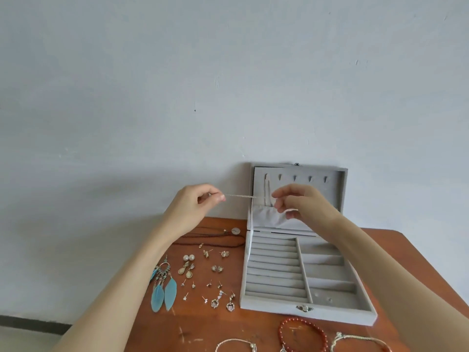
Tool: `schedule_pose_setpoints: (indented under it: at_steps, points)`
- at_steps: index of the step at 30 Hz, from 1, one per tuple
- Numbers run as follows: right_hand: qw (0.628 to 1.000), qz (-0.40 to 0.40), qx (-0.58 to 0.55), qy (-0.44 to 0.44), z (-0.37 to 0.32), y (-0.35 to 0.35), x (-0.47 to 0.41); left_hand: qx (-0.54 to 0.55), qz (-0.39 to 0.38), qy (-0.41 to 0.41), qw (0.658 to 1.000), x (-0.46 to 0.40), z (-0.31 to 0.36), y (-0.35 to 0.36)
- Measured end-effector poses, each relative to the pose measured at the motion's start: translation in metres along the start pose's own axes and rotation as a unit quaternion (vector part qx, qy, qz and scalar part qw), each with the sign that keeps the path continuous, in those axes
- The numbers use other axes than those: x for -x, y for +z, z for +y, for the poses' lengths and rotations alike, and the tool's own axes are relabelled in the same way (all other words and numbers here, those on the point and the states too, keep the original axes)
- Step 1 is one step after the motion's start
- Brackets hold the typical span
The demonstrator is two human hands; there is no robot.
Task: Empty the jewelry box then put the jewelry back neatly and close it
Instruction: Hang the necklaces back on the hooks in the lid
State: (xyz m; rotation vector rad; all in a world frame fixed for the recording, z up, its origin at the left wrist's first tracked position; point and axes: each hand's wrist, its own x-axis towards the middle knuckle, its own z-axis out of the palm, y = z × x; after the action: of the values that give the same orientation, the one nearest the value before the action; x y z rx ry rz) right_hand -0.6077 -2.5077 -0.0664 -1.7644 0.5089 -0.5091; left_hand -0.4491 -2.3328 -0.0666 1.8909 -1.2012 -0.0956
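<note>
Thin chain stretched out in front of the open jewelry box

Pinched tight by left hand and right hand, up over the worktop, earrings spread below.

Pale scuffed wall, reddish-brown wooden table set against it, soft even light

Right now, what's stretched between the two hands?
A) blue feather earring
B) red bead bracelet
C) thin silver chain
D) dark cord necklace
C: the thin silver chain runs taut from the left hand to the right hand in front of the open box lid, each hand pinching an end; the bracelet, earrings and cord necklace all lie on the table.
</note>
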Motion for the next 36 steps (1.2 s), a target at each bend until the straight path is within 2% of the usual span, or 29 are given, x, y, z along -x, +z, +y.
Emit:
schedule_pose_setpoints:
  at_steps: [5,7,9,14,19,24,29,32,36]
  points:
    - [0.987,-0.124,-0.073,0.075,0.019,-0.019,0.017,0.003,-0.039,0.028,0.999,-0.009,0.028,0.032]
    - [0.984,-0.145,-0.068,0.073,0.022,-0.022,0.022,-0.005,-0.044,0.041,0.998,-0.016,0.040,0.046]
    - [0.991,-0.118,-0.034,0.043,0.023,-0.026,0.022,-0.012,-0.036,0.045,0.998,-0.024,0.048,0.057]
    - [0.999,0.013,0.048,-0.017,0.024,-0.042,0.004,-0.053,0.032,0.026,0.998,-0.051,0.055,0.077]
    - [0.971,0.146,0.181,-0.050,0.018,-0.041,-0.031,-0.146,0.123,-0.004,0.982,-0.078,0.053,0.099]
    - [0.948,0.234,0.213,-0.034,0.017,-0.031,-0.059,-0.207,0.182,-0.045,0.960,-0.092,0.059,0.112]
    - [0.943,0.269,0.198,-0.013,0.027,-0.026,-0.059,-0.216,0.190,-0.058,0.956,-0.088,0.052,0.117]
    - [0.943,0.268,0.196,-0.023,0.041,-0.027,-0.050,-0.222,0.164,-0.065,0.959,-0.074,0.039,0.118]
    - [0.916,0.260,0.281,-0.123,0.060,-0.018,-0.033,-0.287,0.089,0.050,0.952,-0.048,0.023,0.126]
